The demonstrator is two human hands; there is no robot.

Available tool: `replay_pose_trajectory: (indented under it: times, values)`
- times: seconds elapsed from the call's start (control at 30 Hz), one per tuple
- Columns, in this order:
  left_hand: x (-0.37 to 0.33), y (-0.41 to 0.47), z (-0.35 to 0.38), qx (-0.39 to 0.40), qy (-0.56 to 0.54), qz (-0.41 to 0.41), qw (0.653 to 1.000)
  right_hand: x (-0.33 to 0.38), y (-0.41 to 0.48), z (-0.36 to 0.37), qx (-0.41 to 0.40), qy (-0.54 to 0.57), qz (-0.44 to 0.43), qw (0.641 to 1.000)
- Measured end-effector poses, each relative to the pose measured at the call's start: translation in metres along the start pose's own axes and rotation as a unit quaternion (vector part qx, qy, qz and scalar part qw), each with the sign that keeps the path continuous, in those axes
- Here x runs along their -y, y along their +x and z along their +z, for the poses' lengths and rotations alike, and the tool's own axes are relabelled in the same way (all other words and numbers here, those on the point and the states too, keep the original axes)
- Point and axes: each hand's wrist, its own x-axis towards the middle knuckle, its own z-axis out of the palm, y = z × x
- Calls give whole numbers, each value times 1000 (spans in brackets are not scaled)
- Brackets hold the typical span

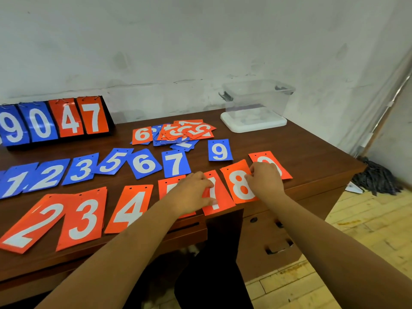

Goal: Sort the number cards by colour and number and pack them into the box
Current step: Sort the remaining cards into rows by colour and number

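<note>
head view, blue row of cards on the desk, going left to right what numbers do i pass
blue 1 → blue 2 → blue 3 → blue 5 → blue 6 → blue 7 → blue 9

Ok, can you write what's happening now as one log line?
stage: sorting | left hand: pinches orange 7 card | right hand: touches orange 8 card | clear box: no cards
</note>
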Motion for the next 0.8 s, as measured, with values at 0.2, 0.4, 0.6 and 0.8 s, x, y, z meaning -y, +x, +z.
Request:
replay_pose_trajectory:
  times: [0.2, 0.4, 0.6, 0.8]
  values:
    - [10, 4, 1, -7, 0, 17, 1000, 1, 3, 4, -28, -3, -15, 999]
    - [40, 25, -27, -86, -97, -11, 991, 38, 40, 8, -37, 78, -82, 993]
    - [117, 69, -54, -182, -97, -133, 969, 92, 95, 31, 9, 58, -154, 986]
    - [190, 131, -61, -205, -32, -188, 960, 135, 160, 63, 43, 29, -196, 979]
